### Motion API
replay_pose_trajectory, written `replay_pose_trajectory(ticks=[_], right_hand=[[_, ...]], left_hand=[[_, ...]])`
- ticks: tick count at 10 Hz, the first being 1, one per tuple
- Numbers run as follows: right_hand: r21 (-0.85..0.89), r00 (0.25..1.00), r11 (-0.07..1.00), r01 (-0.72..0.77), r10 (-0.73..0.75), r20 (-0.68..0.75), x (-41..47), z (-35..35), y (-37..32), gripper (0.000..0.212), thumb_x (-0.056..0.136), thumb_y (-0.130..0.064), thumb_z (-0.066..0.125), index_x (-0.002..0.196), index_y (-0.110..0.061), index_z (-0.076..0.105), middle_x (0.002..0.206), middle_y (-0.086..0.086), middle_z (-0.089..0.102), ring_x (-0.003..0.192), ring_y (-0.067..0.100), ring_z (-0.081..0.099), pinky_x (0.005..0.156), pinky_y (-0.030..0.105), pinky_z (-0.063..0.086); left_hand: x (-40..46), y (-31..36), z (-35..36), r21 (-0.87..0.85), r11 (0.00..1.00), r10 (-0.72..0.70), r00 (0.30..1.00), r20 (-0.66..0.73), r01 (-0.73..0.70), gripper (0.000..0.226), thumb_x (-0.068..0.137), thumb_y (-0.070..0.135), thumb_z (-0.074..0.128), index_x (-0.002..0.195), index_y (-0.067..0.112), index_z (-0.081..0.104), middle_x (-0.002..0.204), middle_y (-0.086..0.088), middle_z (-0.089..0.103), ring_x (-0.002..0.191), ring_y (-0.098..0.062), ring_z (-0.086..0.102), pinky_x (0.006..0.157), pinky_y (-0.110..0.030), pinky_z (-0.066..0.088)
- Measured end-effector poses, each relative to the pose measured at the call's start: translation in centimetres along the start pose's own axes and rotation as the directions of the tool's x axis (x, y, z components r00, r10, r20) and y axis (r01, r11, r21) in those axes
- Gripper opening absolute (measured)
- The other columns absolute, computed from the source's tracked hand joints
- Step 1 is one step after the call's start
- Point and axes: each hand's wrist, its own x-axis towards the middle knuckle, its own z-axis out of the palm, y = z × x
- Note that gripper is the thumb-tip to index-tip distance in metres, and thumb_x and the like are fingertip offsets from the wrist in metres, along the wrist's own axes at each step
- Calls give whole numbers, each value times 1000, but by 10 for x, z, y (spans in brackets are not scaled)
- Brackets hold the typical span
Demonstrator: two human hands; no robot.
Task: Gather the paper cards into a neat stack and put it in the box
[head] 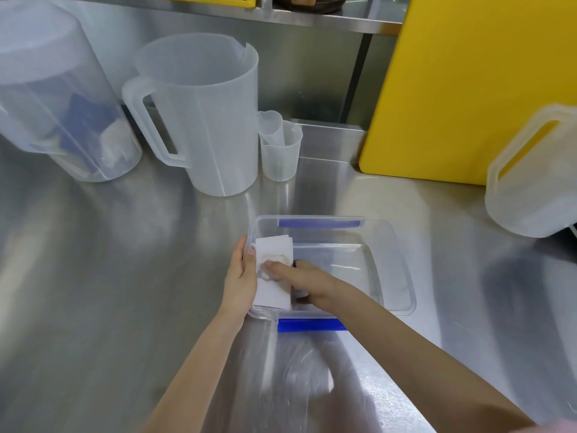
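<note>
A stack of white paper cards [274, 292] lies inside the left end of a clear plastic box [402, 270] with blue clips, on a steel counter. My left hand [240, 279] cups the box's left wall from outside, with its thumb on the stack's left edge. Reaching into the box from the right, my right hand [307, 281] presses its fingers on top of the cards and grips their right edge. The cards look roughly squared, with the far edges slightly fanned.
Behind the box stand a large translucent jug [203, 120], two small nested measuring cups [281, 151] and another jug [56, 98] at far left. A yellow cutting board [468, 89] leans at the back right, beside a jug [530, 182].
</note>
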Motion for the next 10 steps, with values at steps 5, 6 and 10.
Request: replay_pose_trajectory(ticks=[5, 6, 10], right_hand=[[43, 1000, 999, 11, -10, -27, 5, 10, 0, 60, 64, -55, 52, 111, -17, 55, 122, 8, 57, 109, 24, 56, 94, 34, 48], [21, 1000, 1000, 18, -18, 0, -6, -5, 0, 37, 91, -39, 40, 117, -16, 52, 124, 8, 58, 114, 26, 55, 96, 34, 42], [-603, 963, 791, 107, -233, -136, -52, -33, -14, 72, 85, -44, 55, 143, -13, 23, 152, 10, 30, 137, 30, 33, 113, 42, 31]], left_hand=[[-1, 2, 1, 34, 998, 44, 999, 11, -45, 43, 97, 28, 27, 139, 25, 30, 136, -1, 48, 108, -15, 49, 89, -26, 37], [1, 2, 0, 66, 997, 45, 999, 21, -46, 43, 97, 27, 27, 140, 23, 30, 130, 1, 50, 105, -14, 48, 86, -25, 36], [-7, 48, -17, 766, 582, 249, 957, 151, -272, 64, 94, 34, 32, 146, 11, 2, 158, -11, 1, 146, -30, 1, 117, -41, 4]])
